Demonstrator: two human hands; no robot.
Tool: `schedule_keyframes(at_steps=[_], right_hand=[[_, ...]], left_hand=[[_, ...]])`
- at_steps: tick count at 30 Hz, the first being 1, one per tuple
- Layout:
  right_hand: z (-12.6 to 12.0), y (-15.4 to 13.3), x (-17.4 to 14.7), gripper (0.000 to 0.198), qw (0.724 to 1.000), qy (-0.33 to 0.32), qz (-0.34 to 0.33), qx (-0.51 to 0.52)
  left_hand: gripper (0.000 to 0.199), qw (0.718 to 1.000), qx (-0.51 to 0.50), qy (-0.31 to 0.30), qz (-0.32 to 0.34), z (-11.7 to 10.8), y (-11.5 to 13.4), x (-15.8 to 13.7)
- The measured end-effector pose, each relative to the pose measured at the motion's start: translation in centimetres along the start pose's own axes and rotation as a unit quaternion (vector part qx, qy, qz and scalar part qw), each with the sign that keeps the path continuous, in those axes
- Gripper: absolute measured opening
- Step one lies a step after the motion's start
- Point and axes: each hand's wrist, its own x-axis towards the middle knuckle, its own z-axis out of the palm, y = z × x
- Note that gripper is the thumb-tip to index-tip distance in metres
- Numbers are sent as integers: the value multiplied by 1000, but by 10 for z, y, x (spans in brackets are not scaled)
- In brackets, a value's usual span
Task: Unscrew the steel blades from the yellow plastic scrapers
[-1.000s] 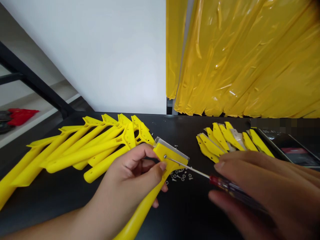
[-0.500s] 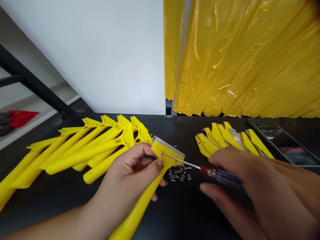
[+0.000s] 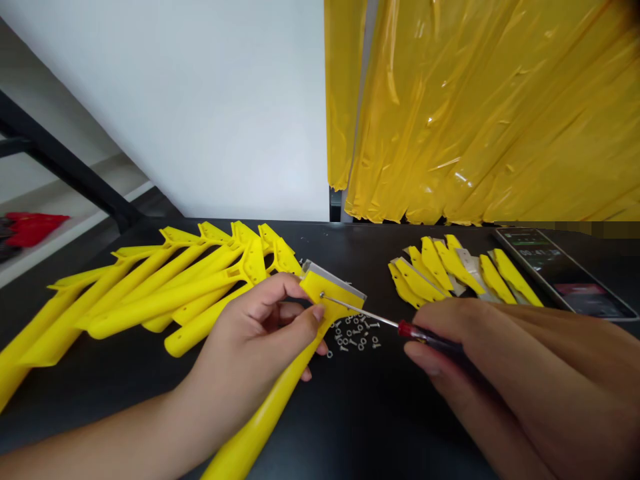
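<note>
My left hand (image 3: 273, 327) is closed round the neck of a yellow scraper (image 3: 280, 407), just below its wide head. A metal blade (image 3: 336, 279) shows along the head's upper edge. In my right hand (image 3: 510, 373) is a screwdriver (image 3: 425, 335) with a clear handle and red collar. Its thin shaft reaches left to a small screw (image 3: 323, 295) in the scraper head, with the tip at or very near it. Fingers of both hands are partly hidden. Small loose screws and nuts (image 3: 350, 333) lie on the dark table behind the scraper.
Several yellow scraper handles (image 3: 165, 280) lie in a row at left. Several yellow head pieces with metal plates (image 3: 440, 267) lie at right, beside a phone (image 3: 565, 267). A white panel (image 3: 250, 120) and yellow plastic sheeting (image 3: 480, 113) stand behind the table (image 3: 345, 413).
The right fingers and thumb have closed in on the screwdriver handle, where the thumb was apart before. The view has shifted slightly; the left hand keeps its hold.
</note>
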Motion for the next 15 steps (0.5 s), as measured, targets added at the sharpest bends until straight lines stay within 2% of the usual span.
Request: schedule_keyframes(at_steps=[8,12,15], right_hand=[[3,2,0,8,1000,1,9,-7],[5,3,0,14,999,2,37,-7],[6,3,0,13,999,-6,33,-2]], left_hand=[[22,1000,-3,-4,5,-2,0,1],[24,1000,-5,2,7,-3,0,1],[24,1000,-3,2,2,-2,0,1]])
